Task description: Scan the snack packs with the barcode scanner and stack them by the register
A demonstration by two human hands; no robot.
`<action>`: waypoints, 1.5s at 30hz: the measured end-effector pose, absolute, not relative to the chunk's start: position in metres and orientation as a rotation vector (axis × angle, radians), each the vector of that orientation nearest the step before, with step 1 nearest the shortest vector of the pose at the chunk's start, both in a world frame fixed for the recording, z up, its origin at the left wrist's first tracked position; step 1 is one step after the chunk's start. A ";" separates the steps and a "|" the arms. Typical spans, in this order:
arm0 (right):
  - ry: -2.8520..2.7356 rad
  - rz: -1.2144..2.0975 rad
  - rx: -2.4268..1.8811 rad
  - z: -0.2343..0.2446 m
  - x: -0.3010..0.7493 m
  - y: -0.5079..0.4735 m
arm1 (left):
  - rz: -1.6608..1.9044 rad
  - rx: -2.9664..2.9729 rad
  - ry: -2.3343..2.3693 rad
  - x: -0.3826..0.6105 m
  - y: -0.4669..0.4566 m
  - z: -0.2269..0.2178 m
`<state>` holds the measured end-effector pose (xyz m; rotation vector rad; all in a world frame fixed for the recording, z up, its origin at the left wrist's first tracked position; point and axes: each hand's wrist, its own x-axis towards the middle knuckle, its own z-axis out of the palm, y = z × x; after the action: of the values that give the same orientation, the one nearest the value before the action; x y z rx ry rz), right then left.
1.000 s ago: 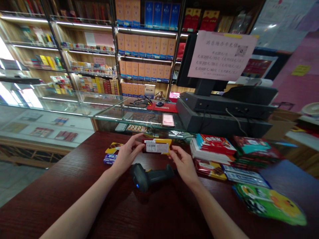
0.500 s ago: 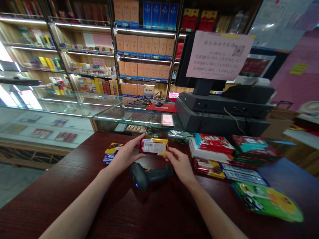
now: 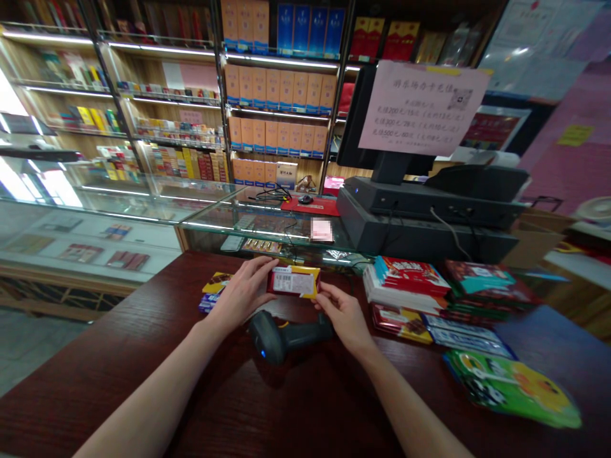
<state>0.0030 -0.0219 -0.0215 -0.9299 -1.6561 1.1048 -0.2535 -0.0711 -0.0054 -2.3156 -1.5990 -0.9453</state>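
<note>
Barely shifted, the wrapped bar (image 3: pixel 293 282) stays between left hand (image 3: pixel 241 296) and right hand (image 3: pixel 344 315).

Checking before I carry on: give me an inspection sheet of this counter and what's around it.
Surface: dark red wood-grain counter, no spills seen.
Job's things: red-and-yellow packet with a barcode label; handheld barcode scanner lying on the counter just below it.
Grips: left hand and right hand hold the packet at opposite ends.
Clutter: stacked snack packets right, green foil packet front right, small packets left.
Cables: thin black cable on the till.
Surroundings: glass display case, shelves of boxed goods.
</note>
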 end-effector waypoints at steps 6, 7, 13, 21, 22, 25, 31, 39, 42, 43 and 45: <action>-1.684 1.111 -0.924 -0.025 0.004 -0.020 | -0.875 -2.315 -1.560 -0.256 -0.070 -0.006; -1.688 1.110 -0.929 -0.026 0.004 -0.019 | -0.855 -2.304 -1.560 -0.256 -0.070 -0.006; -1.705 1.162 -0.895 -0.031 0.005 -0.017 | -0.735 -2.208 -1.575 -0.256 -0.072 -0.005; -1.761 1.241 -0.821 -0.039 0.005 -0.017 | -0.719 -2.128 -1.598 -0.260 -0.072 -0.006; -1.774 1.239 -0.830 -0.040 0.005 -0.017 | -0.717 -2.120 -1.602 -0.261 -0.072 -0.006; -1.821 1.206 -0.853 -0.041 0.008 -0.016 | -0.722 -2.084 -1.617 -0.265 -0.070 -0.009; -1.990 1.077 -0.851 -0.036 0.015 -0.021 | -0.707 -2.021 -1.605 -0.276 -0.068 -0.013; -2.473 0.771 -0.721 -0.018 0.023 -0.037 | -0.714 -1.985 -1.617 -0.285 -0.068 -0.014; -2.583 0.697 -0.706 -0.015 0.022 -0.040 | -0.722 -1.979 -1.634 -0.287 -0.068 -0.014; -2.607 0.673 -0.709 -0.015 0.021 -0.040 | -0.725 -1.979 -1.640 -0.288 -0.068 -0.014; -2.639 0.628 -0.710 -0.016 0.020 -0.040 | -0.725 -1.982 -1.648 -0.290 -0.068 -0.014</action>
<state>0.0199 -0.0404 -0.0164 -0.7095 -2.6386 0.6285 -0.2899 -0.0677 -0.0143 -1.9824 -1.6484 -0.7252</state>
